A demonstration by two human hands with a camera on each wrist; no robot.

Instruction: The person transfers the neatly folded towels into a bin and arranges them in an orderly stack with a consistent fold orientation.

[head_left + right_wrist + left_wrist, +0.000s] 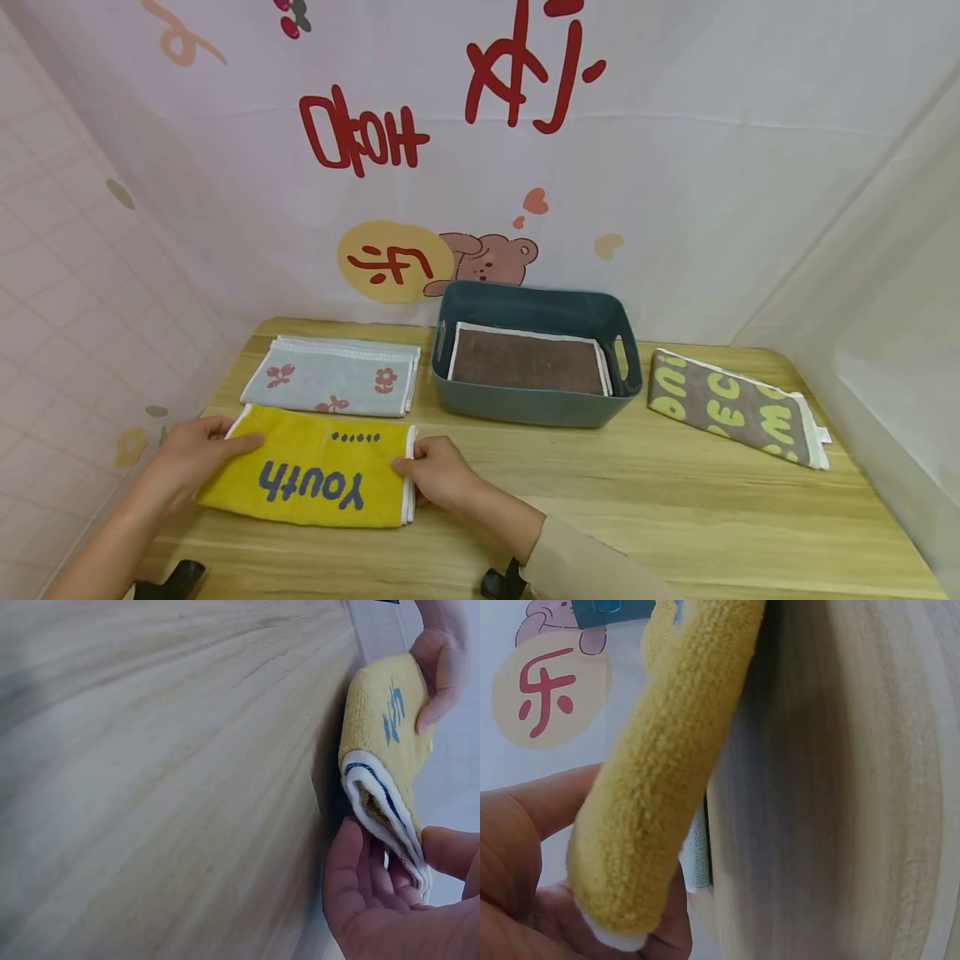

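Note:
A folded yellow towel (pixel 315 467) with blue "Youth" lettering and white edges is held between both hands at the table's left front. My left hand (pixel 197 458) pinches its left end, thumb on top. At the right end my right hand (pixel 444 471) pinches the white edge, thumb above and fingers beneath. In the right wrist view the folded layers of the towel (pixel 382 742) show, and its near edge is raised off the wood. From the left wrist view the towel (pixel 660 765) appears as a thick rounded fold in the left fingers.
Behind it lies a folded light blue flowered towel (pixel 337 379). A dark teal bin (pixel 525 408) at the back holds a brown towel (pixel 528 360). A folded grey-brown towel with green letters (pixel 731 407) lies at the right of the wooden table (pixel 637 517).

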